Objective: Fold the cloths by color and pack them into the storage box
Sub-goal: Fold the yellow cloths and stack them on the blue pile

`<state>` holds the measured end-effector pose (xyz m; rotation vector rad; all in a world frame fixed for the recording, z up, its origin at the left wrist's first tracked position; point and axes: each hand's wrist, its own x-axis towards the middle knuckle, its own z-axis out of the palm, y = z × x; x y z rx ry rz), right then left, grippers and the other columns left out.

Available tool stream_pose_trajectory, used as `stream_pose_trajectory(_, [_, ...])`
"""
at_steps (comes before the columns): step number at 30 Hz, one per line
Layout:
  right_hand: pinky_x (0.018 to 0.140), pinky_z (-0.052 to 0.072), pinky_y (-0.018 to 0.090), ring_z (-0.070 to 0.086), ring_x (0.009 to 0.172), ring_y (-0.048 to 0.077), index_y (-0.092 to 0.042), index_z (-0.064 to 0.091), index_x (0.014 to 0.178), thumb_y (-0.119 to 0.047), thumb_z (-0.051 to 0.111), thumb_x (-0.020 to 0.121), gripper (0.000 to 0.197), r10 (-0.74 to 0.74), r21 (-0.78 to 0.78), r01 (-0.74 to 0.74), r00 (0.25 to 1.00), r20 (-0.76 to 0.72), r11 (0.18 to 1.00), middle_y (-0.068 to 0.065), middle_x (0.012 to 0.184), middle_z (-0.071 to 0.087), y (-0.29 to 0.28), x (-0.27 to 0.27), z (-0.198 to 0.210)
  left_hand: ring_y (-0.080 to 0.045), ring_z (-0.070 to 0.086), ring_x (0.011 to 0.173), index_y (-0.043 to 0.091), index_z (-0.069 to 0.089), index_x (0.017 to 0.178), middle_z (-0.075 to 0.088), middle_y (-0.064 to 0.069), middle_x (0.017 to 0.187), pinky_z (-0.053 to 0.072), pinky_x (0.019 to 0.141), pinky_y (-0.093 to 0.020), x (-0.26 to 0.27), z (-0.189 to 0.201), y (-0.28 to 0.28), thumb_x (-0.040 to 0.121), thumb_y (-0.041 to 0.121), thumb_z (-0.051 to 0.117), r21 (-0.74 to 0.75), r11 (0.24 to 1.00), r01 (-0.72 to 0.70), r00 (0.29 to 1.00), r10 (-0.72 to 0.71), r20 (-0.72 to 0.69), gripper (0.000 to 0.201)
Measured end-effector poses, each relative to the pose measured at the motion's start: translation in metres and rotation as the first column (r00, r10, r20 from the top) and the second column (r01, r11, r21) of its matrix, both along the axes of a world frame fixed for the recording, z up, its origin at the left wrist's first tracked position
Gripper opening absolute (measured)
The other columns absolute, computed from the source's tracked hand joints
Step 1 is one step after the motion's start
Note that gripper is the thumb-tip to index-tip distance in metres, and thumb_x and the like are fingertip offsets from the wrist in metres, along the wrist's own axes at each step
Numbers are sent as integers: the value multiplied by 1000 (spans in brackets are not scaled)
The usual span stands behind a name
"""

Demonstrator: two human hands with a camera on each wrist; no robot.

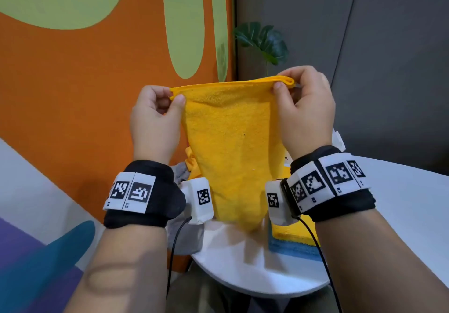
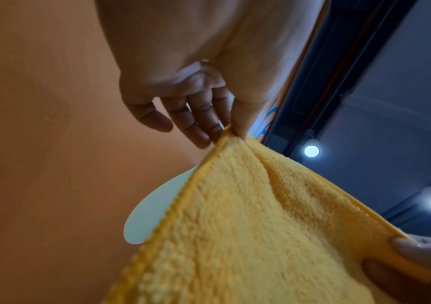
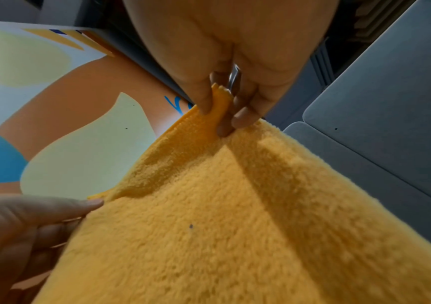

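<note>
Hanging in the air above the round white table [image 1: 243, 271], a yellow terry cloth [image 1: 230, 142] is stretched by its two top corners, lower end drooping just over the tabletop. Left hand [image 1: 155, 120] pinches the left corner between thumb and fingertips; right hand [image 1: 306, 106] pinches the right corner likewise. Beneath, at right, a folded yellow cloth [image 1: 289, 233] lies on a folded blue cloth [image 1: 291, 249]; crumpled grey cloth [image 1: 187, 237] lies at left.

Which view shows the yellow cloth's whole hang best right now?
Head view: the yellow cloth hangs between left hand and right hand, top edge to bottom. Each wrist view shows only its pinched corner.
</note>
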<state>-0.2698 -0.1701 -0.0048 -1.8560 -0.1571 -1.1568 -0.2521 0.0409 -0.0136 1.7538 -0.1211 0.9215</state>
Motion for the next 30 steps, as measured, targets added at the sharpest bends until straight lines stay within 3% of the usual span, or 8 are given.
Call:
stream_pose_trajectory(5, [76, 38, 8, 46, 85, -5, -20, 58, 101, -16, 52, 93, 10, 29, -24, -30, 998, -59, 999, -6, 102, 48, 1, 3, -9, -3, 49, 64, 29, 55, 88, 52, 8, 72, 43, 60, -17, -11, 7, -2, 87, 13, 65, -27, 993, 114, 993, -115, -22, 19])
stream_pose_trajectory(9, [101, 39, 29, 46, 119, 12, -21, 42, 136, -23, 54, 94, 44, 115, -111, -187, 878, -465, 976, 0, 136, 39, 1, 7, -17, -13, 54, 63, 29, 58, 97, 51, 0, 66, 49, 64, -34, -18, 8, -12, 85, 11, 62, 28, 975, 219, 967, -213, -136, 22])
stream_pose_trajectory(11, [99, 39, 31, 45, 122, 16, -21, 33, 142, -32, 57, 92, 56, 99, -137, -214, 813, -574, 967, 2, 144, 31, 4, 5, -21, -14, 64, 62, 24, 63, 96, 53, -7, 68, 51, 63, -34, -19, 6, -20, 87, 8, 61, 17, 965, 263, 947, -254, -197, 19])
stream_pose_trajectory(15, [82, 49, 30, 56, 93, 10, -23, 51, 116, -37, 63, 86, 36, 163, -122, -247, 868, -470, 961, -3, 117, 50, 12, 0, -26, -13, 73, 74, 13, 70, 92, 71, -15, 89, 53, 63, -25, -18, -1, -34, 92, 5, 57, -25, 938, 344, 886, -334, -323, 16])
stream_pose_trajectory(19, [65, 46, 25, 56, 76, 7, -22, 52, 93, -41, 71, 79, 30, 273, -119, -368, 837, -474, 922, -9, 90, 60, 17, -3, -30, -14, 71, 78, 18, 73, 98, 74, -6, 83, 55, 74, -31, -18, -3, -41, 85, 3, 58, 11, 917, 400, 852, -367, -372, 25])
stream_pose_trajectory(24, [62, 45, 25, 55, 69, 5, -29, 49, 85, -21, 63, 84, 16, 203, -186, -327, 851, -485, 927, -9, 76, 59, 14, -1, -34, -2, 65, 84, 22, 73, 102, 71, 8, 88, 50, 77, -16, -25, 1, -46, 83, 0, 64, 203, 869, 452, 868, -376, -323, 31])
stream_pose_trajectory(26, [64, 47, 23, 56, 69, 3, -32, 51, 84, -15, 62, 84, 20, 238, -149, -341, 852, -467, 928, -10, 77, 61, 12, -1, -32, 6, 60, 76, 26, 73, 99, 68, 17, 83, 45, 72, -11, -23, 0, -45, 83, 5, 66, 295, 879, 375, 913, -294, -284, 28])
stream_pose_trajectory(30, [71, 51, 25, 58, 74, 4, -32, 57, 87, -12, 62, 85, 21, 309, -127, -408, 830, -464, 904, -10, 81, 65, 11, -5, -31, 2, 54, 72, 30, 74, 94, 59, 19, 77, 39, 67, -13, -17, -5, -42, 84, 16, 69, 380, 889, 254, 960, -185, -208, 18])
